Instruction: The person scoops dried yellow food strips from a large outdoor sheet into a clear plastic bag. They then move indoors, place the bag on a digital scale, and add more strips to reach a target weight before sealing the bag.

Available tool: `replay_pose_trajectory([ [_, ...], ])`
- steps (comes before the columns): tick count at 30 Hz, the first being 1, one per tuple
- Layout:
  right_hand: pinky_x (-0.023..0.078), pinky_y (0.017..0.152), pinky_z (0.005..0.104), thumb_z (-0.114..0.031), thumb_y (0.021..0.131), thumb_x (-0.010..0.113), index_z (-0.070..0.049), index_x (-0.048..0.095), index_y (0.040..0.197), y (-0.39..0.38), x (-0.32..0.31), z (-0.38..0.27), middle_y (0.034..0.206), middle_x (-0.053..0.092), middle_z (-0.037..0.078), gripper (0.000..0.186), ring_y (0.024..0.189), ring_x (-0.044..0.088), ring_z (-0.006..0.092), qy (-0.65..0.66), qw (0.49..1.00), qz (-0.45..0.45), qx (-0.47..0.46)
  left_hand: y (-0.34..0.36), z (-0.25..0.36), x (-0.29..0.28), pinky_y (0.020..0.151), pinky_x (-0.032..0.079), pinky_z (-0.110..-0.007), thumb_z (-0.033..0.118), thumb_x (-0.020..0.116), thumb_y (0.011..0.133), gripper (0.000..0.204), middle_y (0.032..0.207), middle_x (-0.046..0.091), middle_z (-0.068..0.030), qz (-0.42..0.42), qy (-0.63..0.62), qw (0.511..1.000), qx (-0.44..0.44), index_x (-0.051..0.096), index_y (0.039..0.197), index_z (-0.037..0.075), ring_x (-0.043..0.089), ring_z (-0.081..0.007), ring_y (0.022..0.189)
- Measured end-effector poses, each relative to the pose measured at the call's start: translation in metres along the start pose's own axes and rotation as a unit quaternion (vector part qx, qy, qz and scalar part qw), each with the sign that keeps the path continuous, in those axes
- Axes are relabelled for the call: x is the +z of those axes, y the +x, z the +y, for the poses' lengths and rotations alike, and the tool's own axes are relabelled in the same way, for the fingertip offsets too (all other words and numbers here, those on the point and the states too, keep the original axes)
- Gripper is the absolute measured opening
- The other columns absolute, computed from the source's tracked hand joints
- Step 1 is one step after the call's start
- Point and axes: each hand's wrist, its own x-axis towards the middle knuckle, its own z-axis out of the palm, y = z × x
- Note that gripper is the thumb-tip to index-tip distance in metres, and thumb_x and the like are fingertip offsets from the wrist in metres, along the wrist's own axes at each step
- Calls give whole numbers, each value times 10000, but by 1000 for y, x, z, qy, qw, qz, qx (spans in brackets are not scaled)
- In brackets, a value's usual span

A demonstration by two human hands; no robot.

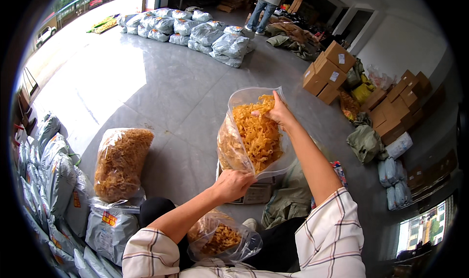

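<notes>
A clear zip bag (288, 168) full of curly amber dried pieces (258, 136), perhaps seaweed, stands with its mouth spread in front of me. My left hand (235, 184) is closed on the bag's near edge. At the far right of the mouth, my right hand (279, 113) has thumb and fingers around a clump of the pieces; part of its grip is hidden. Beneath the bag, a low box-like device (255, 195), possibly a scale, is partly covered. Between my legs sits another open clear bag (246, 246) with smaller brown pieces in it.
To my left, a stuffed clear bag (123, 163) rests beside piled grey parcels (61, 175). More grey parcels (188, 29) form a row farther off. Cardboard boxes (328, 73) and sacks (365, 144) line the right side. A green sack (288, 200) lies close by; a person (268, 7) stands at the back.
</notes>
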Motion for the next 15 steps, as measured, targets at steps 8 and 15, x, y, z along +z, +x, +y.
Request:
replay_pose_trajectory([
  [8, 447, 949, 387, -23, 620, 747, -53, 263, 1422, -18, -6, -39, 1341, 429, 245, 937, 1159, 508, 283, 135, 989, -61, -14, 0, -1, -8, 516, 452, -405, 165, 568, 871, 195, 631, 559, -119, 10, -3, 1000, 10, 541, 722, 43, 586, -307, 627],
  [15, 458, 927, 359, 19, 597, 693, -44, 408, 1337, -20, 12, 20, 1279, 508, 225, 796, 1005, 599, 314, -145, 925, -331, -114, 1, -4, -3, 518, 461, -408, 164, 576, 853, 161, 629, 578, -129, 2, -4, 1000, 9, 566, 750, 41, 593, -316, 609],
])
